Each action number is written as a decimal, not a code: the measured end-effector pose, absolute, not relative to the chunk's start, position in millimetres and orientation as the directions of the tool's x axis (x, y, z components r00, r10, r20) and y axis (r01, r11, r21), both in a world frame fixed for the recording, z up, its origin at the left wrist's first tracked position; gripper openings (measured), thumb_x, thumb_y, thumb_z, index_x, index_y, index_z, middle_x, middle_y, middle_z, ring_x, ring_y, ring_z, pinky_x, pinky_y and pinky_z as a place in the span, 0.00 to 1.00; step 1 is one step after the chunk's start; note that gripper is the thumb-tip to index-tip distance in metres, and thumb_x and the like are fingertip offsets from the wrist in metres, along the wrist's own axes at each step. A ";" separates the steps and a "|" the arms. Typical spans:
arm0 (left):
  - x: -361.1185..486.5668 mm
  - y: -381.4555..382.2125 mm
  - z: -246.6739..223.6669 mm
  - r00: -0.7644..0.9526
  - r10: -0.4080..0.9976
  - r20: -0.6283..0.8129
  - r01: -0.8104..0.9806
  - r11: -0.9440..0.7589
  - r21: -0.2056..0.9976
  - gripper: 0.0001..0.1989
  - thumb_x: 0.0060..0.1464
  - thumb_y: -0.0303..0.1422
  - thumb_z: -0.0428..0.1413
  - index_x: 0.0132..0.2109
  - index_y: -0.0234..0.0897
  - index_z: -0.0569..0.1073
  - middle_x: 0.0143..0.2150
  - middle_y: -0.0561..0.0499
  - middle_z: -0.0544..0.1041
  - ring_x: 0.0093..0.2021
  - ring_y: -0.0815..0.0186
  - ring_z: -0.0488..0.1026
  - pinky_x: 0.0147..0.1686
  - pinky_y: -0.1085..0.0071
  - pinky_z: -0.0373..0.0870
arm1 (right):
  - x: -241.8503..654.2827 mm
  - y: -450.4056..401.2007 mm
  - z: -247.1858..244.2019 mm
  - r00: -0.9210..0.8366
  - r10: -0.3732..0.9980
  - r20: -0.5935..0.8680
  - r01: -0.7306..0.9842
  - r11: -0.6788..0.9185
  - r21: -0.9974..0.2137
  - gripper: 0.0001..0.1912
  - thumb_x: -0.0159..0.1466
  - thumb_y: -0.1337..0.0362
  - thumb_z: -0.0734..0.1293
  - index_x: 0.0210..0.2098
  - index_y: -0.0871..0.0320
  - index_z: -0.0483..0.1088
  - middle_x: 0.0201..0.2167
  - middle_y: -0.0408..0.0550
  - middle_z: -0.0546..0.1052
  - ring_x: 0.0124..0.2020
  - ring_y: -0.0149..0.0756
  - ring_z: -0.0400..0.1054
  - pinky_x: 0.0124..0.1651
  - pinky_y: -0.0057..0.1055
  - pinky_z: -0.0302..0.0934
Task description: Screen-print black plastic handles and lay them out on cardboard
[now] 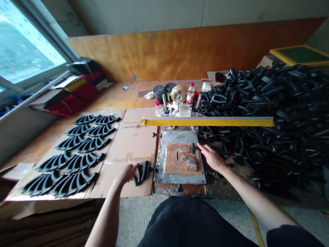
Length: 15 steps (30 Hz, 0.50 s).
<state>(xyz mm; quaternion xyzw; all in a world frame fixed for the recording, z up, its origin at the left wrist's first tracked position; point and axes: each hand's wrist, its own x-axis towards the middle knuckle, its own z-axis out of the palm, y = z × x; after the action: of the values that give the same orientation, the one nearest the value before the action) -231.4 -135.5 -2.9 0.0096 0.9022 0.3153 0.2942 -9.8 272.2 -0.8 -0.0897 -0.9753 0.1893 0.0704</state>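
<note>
My left hand [128, 173] is closed at the edge of some black curved plastic parts [141, 173], which lie on the cardboard left of the jig. Its fingertips are partly hidden. Over the jig's right side, my right hand [212, 157] pinches a black plastic part [193, 148]; most of that part is covered by the fingers or blurred. The jig is a grey metal plate [160, 171] carrying a brown wooden board [172, 168] with small blocks fixed on it. A yellow-edged squeegee bar [208, 121] spans above the plate's far end.
Rows of fanned black curved parts [79, 181] cover the cardboard [133, 144] at left. A big heap of black parts [257, 113] fills the right side. Behind the jig stand dark tubs [159, 93], a tape roll [179, 93] and a red-capped bottle [190, 93].
</note>
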 end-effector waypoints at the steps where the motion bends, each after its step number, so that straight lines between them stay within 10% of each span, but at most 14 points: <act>1: -237.5 -119.2 14.2 -0.836 0.242 -0.493 -0.136 0.779 0.612 0.21 0.50 0.52 0.54 0.28 0.36 0.69 0.16 0.50 0.71 0.15 0.65 0.67 0.16 0.74 0.62 | -18.3 258.5 0.6 -0.990 0.118 0.083 0.078 0.920 -0.384 0.32 0.66 0.74 0.53 0.67 0.48 0.54 0.47 0.49 0.71 0.41 0.34 0.70 0.45 0.29 0.66; 5: -240.3 -35.4 97.4 -0.865 0.489 -0.109 0.060 0.316 0.947 0.28 0.56 0.54 0.49 0.51 0.37 0.70 0.27 0.52 0.75 0.23 0.69 0.70 0.25 0.75 0.68 | -43.0 222.0 -0.3 -0.998 -0.059 0.008 -0.059 0.969 -0.239 0.29 0.65 0.73 0.57 0.62 0.44 0.63 0.44 0.50 0.72 0.40 0.33 0.69 0.44 0.27 0.64; 9: -216.9 23.5 160.4 -0.798 0.591 0.113 0.033 -0.144 0.989 0.29 0.59 0.53 0.46 0.54 0.35 0.69 0.29 0.50 0.76 0.25 0.70 0.70 0.28 0.73 0.70 | -50.3 211.2 2.4 -0.997 -0.060 0.048 -0.065 0.989 -0.129 0.23 0.66 0.68 0.60 0.59 0.44 0.67 0.43 0.53 0.73 0.45 0.41 0.66 0.46 0.32 0.63; 15: -171.9 -0.4 141.6 -0.841 0.538 -0.060 -0.073 -0.001 0.997 0.31 0.58 0.57 0.44 0.50 0.36 0.73 0.36 0.48 0.75 0.29 0.67 0.70 0.27 0.73 0.67 | -36.1 263.5 16.5 -0.935 0.248 0.254 0.187 0.952 -0.242 0.17 0.65 0.63 0.61 0.52 0.51 0.72 0.39 0.48 0.74 0.40 0.38 0.68 0.46 0.36 0.64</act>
<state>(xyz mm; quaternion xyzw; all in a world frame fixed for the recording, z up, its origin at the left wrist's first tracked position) -171.9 -0.4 141.6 0.1736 0.6707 0.6859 0.2226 -36.1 263.5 16.5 -0.1111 -0.9777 0.1075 0.1423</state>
